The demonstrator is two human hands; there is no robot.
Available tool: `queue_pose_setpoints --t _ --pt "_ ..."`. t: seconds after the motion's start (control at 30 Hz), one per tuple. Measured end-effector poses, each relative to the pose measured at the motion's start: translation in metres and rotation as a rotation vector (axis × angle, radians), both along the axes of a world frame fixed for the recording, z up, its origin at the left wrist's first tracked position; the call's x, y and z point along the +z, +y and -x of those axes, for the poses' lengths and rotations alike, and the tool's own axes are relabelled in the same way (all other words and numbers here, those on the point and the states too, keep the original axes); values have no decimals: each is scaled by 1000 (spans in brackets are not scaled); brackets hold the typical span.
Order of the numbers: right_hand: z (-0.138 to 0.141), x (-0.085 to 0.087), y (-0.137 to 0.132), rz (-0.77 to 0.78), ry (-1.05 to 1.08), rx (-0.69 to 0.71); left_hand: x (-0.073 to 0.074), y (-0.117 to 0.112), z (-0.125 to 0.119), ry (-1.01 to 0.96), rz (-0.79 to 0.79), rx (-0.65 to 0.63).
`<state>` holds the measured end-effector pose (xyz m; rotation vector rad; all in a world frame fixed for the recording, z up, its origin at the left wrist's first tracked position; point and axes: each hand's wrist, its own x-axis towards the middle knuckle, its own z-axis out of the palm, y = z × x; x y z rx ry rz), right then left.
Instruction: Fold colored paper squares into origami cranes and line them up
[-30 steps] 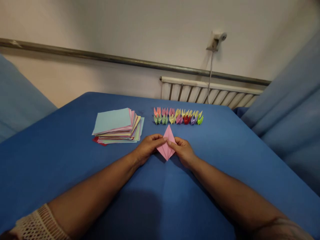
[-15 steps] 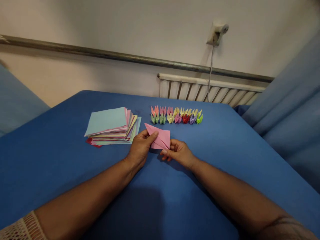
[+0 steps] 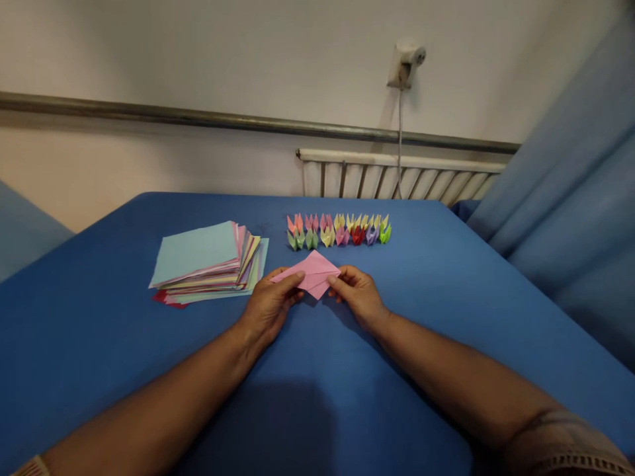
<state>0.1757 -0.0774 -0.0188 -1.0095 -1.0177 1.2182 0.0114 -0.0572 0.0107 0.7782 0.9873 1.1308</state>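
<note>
A folded piece of pink origami paper (image 3: 317, 266), kite-like in outline with crease lines across it, is held above the blue table between both hands. My left hand (image 3: 272, 299) grips its left part, thumb on top and fingers underneath. At the right corner, my right hand (image 3: 358, 295) pinches the paper between thumb and fingers. Just beyond the paper stand two rows of small folded paper cranes (image 3: 342, 235) in orange, pink, yellow, green, red, purple and lime.
A stack of coloured paper sheets (image 3: 198, 250), light blue on top, lies left of my hands on the blue table (image 3: 407, 370). Behind the table are a radiator (image 3: 377, 173), a metal rail (image 3: 208, 118) and a socket with a cord (image 3: 403, 69). A blue curtain (image 3: 570, 198) hangs at right.
The pink paper has been turned so that its point faces left and another corner faces right. My right hand has shifted up to that right corner. The camera view has swung slightly.
</note>
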Motion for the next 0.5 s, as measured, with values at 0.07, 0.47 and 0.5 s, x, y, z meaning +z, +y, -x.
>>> queue_pose_setpoints --t 0.07,0.47,0.5 --pt "0 0 0 -3 -9 -12 -2 0 0 10 -13 -14" --pt "-3 -3 -2 51 50 99 -4 3 2 71 -63 -8" --pt "-3 -2 -2 61 64 108 -4 3 2 99 -70 -11"
